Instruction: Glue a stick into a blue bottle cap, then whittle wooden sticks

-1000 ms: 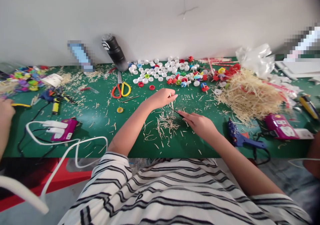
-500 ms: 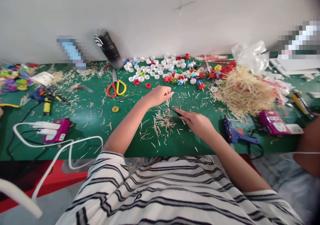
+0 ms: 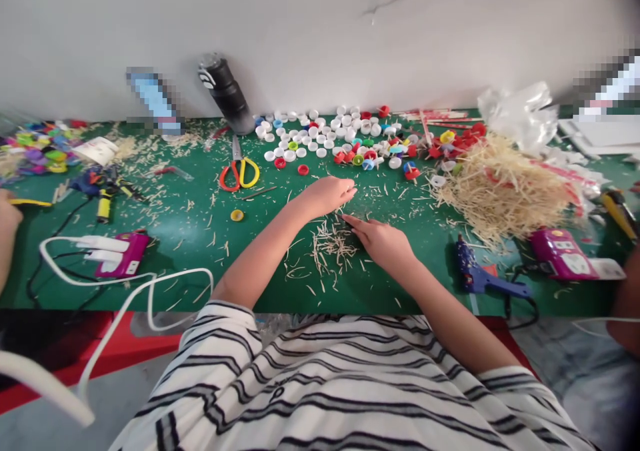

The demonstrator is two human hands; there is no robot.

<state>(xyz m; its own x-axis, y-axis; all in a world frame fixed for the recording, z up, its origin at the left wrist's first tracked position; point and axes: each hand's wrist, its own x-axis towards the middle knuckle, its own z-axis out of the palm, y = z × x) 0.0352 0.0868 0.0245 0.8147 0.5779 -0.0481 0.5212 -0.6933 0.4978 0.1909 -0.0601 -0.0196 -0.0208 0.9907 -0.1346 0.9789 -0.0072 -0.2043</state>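
Observation:
Over the middle of the green table, my left hand (image 3: 330, 194) is closed in a pinch. Pale thin wooden sticks (image 3: 339, 210) show just under its fingertips. My right hand (image 3: 387, 243), slightly nearer to me, grips a thin dark blade, now mostly hidden by the fingers, with the index finger stretched along it. Its tip lies close below the left fingers. Beneath both hands is a loose pile of pale wood slivers (image 3: 330, 247). Orange and yellow handled scissors (image 3: 239, 171) lie left of my left hand, near a yellow bottle cap (image 3: 237, 216).
Behind my hands are many white bottle caps (image 3: 320, 134) and coloured caps with sticks (image 3: 370, 154). At right are a straw-like heap (image 3: 505, 187), a blue glue gun (image 3: 483, 274) and a purple power block (image 3: 563, 254). A black bottle (image 3: 227, 97) stands left. Other people's arms show at both edges.
The whole view has shifted slightly right. My right hand has come closer to my left fingers, and less of the dark blade shows. The left hand still pinches.

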